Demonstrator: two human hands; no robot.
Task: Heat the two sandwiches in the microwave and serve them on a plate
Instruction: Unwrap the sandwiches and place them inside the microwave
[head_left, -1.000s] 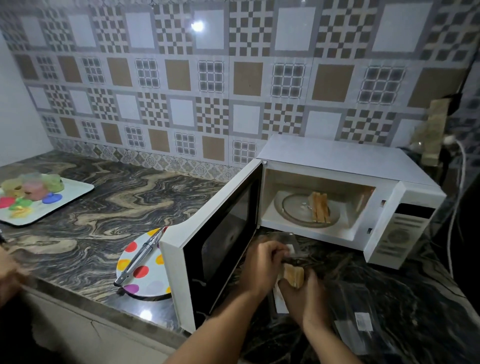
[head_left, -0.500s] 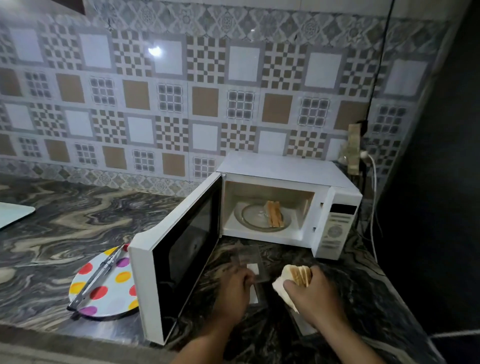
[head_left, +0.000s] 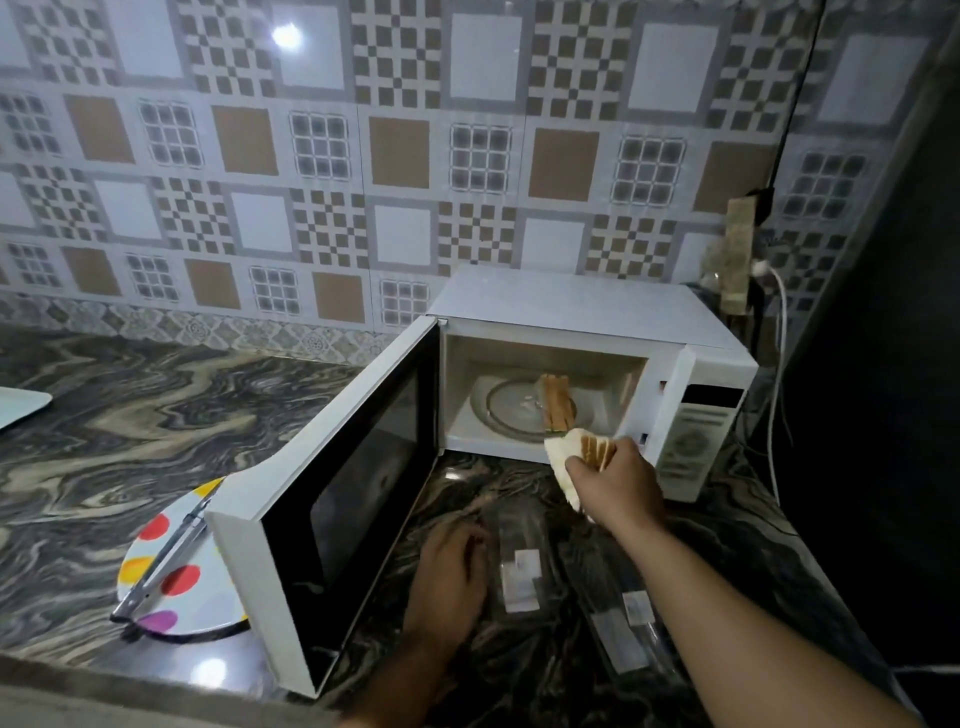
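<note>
Fingers of right hand around one sandwich; left hand loose, another sandwich inside.

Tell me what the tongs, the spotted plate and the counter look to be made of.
Tongs: metal, likely steel, by their silvery shine. Spotted plate: glossy white with coloured dots, perhaps melamine or ceramic; cannot tell which. Counter: polished stone, marble or granite, by its swirling veins and lamp reflection.
</note>
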